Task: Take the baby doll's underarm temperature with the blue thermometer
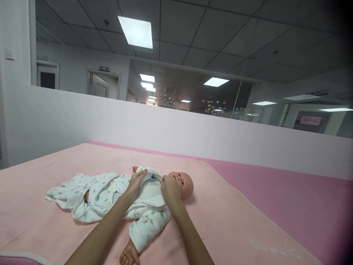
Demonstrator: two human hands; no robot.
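A bald baby doll [188,185] lies on its back with its head to the right, dressed in a white printed romper [102,187]. My left hand [135,185] is closed on the romper's front flap at the chest and holds its edge raised. Close to the doll's chin, my right hand [170,189] is closed in a pinch on a slim, pale stick with a blue end [153,177]. The blue end points toward my left hand, under the raised cloth; its exact kind is unclear. The doll's near arm [129,253] stretches toward me.
A peach-pink mat [226,221] lies under the doll, over a darker pink surface [289,195]. Behind stands a low white wall [165,129] with a glass pane above it. Doors and ceiling lights show beyond the glass.
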